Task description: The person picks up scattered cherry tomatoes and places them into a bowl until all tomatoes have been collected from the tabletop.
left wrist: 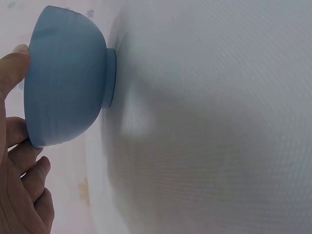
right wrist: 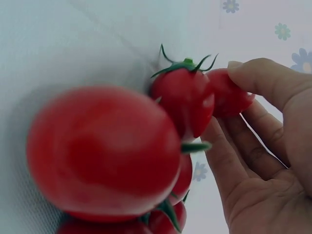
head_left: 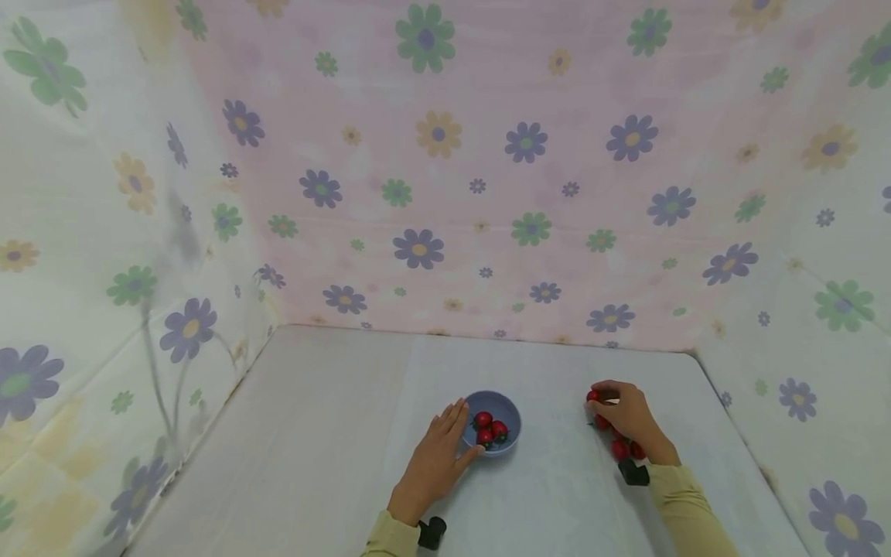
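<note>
Thumb and fingers of my left hand (head_left: 433,463) spread along the near left side of a small blue bowl (head_left: 496,402), touching its rim. In the left wrist view the bowl (left wrist: 66,73) stands on its foot, with the thumb at the rim. Three red cherry tomatoes (head_left: 499,430) with green stems lie inside it. To the right, my right hand (head_left: 629,414) pinches a cherry tomato (right wrist: 226,92) between thumb and fingers. That tomato overlaps another one with a green calyx (right wrist: 183,100). Several more tomatoes (head_left: 619,449) lie in a group beneath the right hand and wrist.
A white table (head_left: 334,433) carries everything. Flower-patterned cloth walls (head_left: 445,193) enclose it at the back and both sides. A black wrist camera (head_left: 633,472) sits over the tomato group on the right; another black wrist camera (head_left: 433,532) is on the left.
</note>
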Demonstrator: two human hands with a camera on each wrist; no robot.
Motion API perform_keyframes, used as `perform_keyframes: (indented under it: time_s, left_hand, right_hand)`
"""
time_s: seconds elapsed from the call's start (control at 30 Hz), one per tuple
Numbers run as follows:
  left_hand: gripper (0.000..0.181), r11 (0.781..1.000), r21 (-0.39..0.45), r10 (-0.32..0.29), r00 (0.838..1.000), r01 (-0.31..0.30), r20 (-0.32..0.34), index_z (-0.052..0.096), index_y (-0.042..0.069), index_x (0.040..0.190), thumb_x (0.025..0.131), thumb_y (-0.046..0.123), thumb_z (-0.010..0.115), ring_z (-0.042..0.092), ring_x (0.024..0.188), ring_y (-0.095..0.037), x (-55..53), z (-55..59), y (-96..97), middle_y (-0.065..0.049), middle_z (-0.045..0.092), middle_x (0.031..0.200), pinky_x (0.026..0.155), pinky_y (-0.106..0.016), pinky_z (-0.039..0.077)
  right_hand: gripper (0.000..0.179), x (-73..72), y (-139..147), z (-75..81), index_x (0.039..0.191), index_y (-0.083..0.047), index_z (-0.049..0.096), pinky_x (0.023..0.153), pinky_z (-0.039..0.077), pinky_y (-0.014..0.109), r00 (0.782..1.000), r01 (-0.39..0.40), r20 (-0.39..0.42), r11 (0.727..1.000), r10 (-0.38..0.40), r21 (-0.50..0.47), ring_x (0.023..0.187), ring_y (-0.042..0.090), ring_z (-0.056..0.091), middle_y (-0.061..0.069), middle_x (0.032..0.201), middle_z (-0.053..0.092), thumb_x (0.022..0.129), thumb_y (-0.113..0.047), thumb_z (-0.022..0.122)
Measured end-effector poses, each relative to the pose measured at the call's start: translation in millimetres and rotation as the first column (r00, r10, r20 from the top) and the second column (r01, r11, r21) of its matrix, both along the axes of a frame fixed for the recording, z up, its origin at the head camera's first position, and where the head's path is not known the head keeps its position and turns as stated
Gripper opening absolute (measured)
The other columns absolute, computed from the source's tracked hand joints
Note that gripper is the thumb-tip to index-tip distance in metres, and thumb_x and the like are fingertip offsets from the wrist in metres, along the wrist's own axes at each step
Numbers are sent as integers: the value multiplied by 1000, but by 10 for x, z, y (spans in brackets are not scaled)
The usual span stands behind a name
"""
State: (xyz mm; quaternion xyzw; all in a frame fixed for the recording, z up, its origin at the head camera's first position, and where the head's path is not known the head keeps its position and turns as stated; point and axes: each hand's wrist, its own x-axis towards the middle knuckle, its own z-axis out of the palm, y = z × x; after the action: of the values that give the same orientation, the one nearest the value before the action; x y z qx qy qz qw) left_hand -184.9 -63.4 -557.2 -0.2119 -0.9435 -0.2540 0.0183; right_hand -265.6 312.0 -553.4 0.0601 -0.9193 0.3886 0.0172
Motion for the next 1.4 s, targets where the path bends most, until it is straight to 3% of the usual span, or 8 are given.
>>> perform_keyframes:
  time_s: [0.73,1.03,1.27,1.4]
  left_hand:
    - [77,1000,-10,9,1000,-9,22,32,2,159,103,50,53,28,154,-33,-29,-5,4,-13,29,166,124,-51,26]
    - [78,1000,-10,8,1000,-8,20,31,2,159,103,52,51,27,154,-33,-28,-24,2,-13,29,167,124,-51,26]
    - [77,1000,-13,10,1000,-10,8,33,2,158,103,51,52,28,153,-33,-31,-21,2,-13,31,166,124,-51,27]
    - [77,1000,-11,11,1000,-10,11,33,2,158,103,52,52,28,153,-32,-26,-24,0,-13,30,166,124,-51,26]
  right_hand:
    - [40,177,-248,166,128,6,63,88,61,36,998,23,-56,993,-30,-120,110,37,70,23,120,69,94,-10,75]
    - [37,236,-358,155,123,8,66,90,60,36,990,-8,-140,988,-14,-152,110,36,67,20,115,71,90,-5,77]
    - [34,318,-437,157,119,6,68,85,58,18,983,-24,-184,982,-11,-187,107,34,68,18,112,72,87,-1,78]
    - [35,363,-489,159,119,4,68,86,59,20,980,-22,-199,983,-15,-182,106,33,68,16,113,73,87,0,79]
